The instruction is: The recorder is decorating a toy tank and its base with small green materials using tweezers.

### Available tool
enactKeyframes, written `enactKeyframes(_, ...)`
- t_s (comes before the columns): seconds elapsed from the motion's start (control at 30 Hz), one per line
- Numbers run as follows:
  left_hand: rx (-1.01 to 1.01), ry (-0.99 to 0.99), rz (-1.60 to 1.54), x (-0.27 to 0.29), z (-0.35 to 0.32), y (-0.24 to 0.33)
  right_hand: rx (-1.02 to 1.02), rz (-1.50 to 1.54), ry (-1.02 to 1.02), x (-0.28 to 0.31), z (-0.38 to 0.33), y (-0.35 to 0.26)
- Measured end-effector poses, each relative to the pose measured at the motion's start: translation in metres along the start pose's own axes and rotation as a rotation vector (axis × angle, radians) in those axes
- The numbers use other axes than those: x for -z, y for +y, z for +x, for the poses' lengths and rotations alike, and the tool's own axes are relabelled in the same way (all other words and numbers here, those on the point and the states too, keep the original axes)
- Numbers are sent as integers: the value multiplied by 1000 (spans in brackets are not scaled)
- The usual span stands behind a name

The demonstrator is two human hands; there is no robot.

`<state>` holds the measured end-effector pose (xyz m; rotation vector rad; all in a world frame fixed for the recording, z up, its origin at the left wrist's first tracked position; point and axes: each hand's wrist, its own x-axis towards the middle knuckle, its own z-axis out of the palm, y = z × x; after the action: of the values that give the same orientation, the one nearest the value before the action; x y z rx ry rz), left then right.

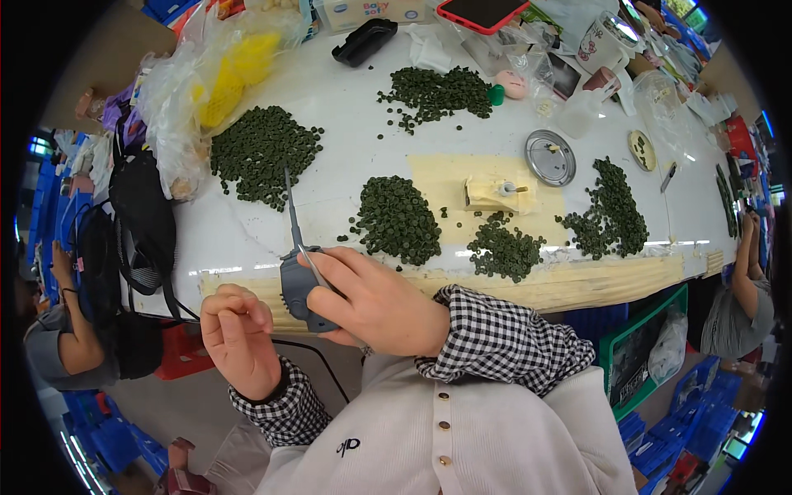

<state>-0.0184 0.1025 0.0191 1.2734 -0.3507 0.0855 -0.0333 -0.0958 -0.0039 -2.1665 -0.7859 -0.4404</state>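
Observation:
My right hand (375, 301) grips a grey model tank turret (299, 287) at the table's near edge, its long barrel (292, 210) pointing away from me. A thin metal strip, perhaps a tool, shows beside the right fingers; its kind is unclear. Just left of the turret and apart from it, my left hand (239, 338) is raised, fingers loosely bent and nothing visible in them. The barrel's tip reaches the edge of a heap of small dark green round parts (262, 153). Another such heap (396, 221) lies right of the turret.
More green parts are heaped at the back (437, 92) and right (612, 214). A round metal lid (550, 157) and a cream block (495, 194) stand right of centre. A black bag (140, 214) hangs at the left edge. A green crate (643, 355) stands below right. Co-workers sit at both sides.

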Motion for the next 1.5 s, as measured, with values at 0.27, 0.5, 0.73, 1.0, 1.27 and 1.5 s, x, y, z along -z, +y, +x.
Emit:
enactKeyframes(0.27,-50,-102,-105,-36,-8,-7,-65,-72,47,-3,-3,6)
enactKeyframes(0.5,190,-200,-404,-60,-20,-3,-64,202,289,51,-29,-6)
enactKeyframes(0.73,671,-333,-632,-102,-17,-22,-149,192,382,94,-66,-26)
enactKeyframes(1.0,643,-422,-225,-127,-21,-31,-251,171,462,96,-76,-19)
enactKeyframes(1.27,424,-478,58,-133,-18,-37,-254,193,428,100,-84,-9)
enactKeyframes(1.5,336,-449,134,-133,-15,-43,-286,196,423,101,-82,-7)
